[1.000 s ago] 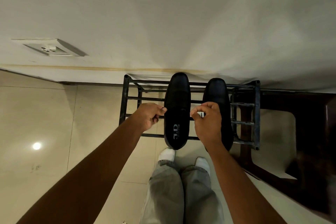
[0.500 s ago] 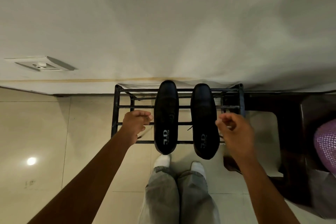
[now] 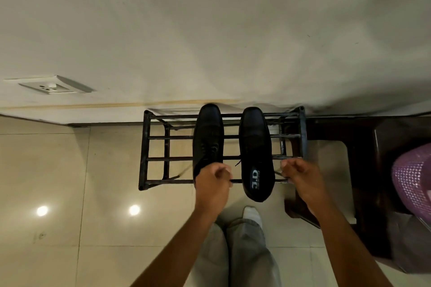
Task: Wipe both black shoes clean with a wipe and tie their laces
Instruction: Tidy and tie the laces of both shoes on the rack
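Two black shoes are seen side by side on a black metal rack at the centre of the frame, toes toward the wall. The heel of the left shoe is covered by the left hand, whose fingers are curled; whether a lace is pinched cannot be told. The right shoe shows its printed insole. The right hand is clenched just right of it; what is grasped cannot be told. A thin lace trails between the shoes.

Single head view, looking steeply down, near the shoe rack
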